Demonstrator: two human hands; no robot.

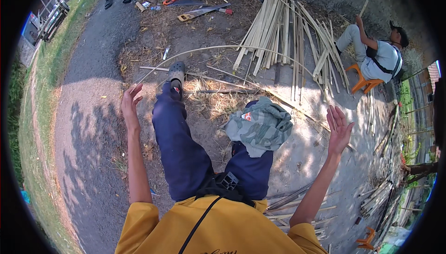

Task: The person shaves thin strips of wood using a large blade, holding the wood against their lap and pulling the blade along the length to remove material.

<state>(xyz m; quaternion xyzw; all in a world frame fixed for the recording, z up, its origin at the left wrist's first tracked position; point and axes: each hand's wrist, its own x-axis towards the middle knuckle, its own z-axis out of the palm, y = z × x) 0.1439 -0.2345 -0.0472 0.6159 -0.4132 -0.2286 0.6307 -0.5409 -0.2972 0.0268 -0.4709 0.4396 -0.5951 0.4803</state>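
A long thin bamboo strip [223, 46] bends in a high arc over my legs. My left hand [131, 100] is raised at the strip's left end, fingers loosely curled against it. The right end of the arc meets my right hand [339, 131], which is lifted with its fingers spread, palm against the strip. My left leg in dark blue trousers stretches forward and ends in a grey clog [176, 73]. A camouflage cloth [260, 126] lies over my right knee.
A pile of split bamboo slats [283, 31] lies ahead on the dirt. A person [378, 54] sits on an orange stool [364, 83] at right. Hand saws [204, 11] lie at the top; more slats [297, 203] lie by my right side. An asphalt path [88, 114] runs along the left.
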